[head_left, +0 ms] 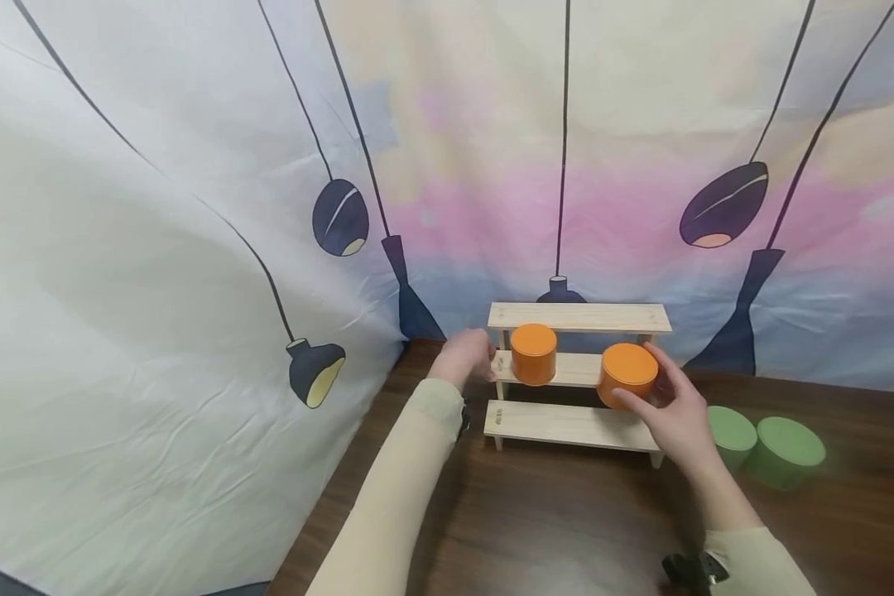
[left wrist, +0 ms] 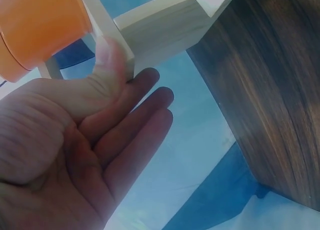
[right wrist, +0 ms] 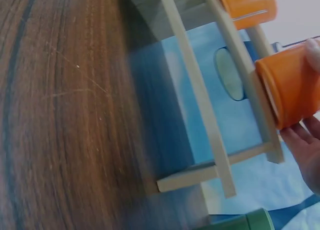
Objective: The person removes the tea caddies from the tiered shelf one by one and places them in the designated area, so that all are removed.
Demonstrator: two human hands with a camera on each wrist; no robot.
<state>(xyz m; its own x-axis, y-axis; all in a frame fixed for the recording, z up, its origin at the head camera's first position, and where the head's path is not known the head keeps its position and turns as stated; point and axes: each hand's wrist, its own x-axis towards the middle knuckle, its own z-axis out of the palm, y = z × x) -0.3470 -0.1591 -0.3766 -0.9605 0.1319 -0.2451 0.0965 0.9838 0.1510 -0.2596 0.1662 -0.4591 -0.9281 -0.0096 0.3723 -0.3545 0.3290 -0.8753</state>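
Note:
A three-tier wooden shelf [head_left: 547,418] stands on the table against the printed cloth. My left hand [head_left: 465,356] is at its left end; in the left wrist view the thumb and forefinger pinch the end of a shelf board [left wrist: 107,27], and the other fingers extend below. One orange canister [head_left: 534,354] sits on the middle tier near that hand. My right hand [head_left: 678,414] grips a second orange canister [head_left: 629,372] at the right end of the middle tier, thumb in front and fingers around the far side. In the right wrist view this canister [right wrist: 292,85] touches the board.
Two green canisters [head_left: 730,434] [head_left: 785,451] stand side by side on the dark wooden table [head_left: 551,521], right of the shelf and close to my right wrist. A cloth [head_left: 447,165] printed with hanging lamps rises behind and along the left side.

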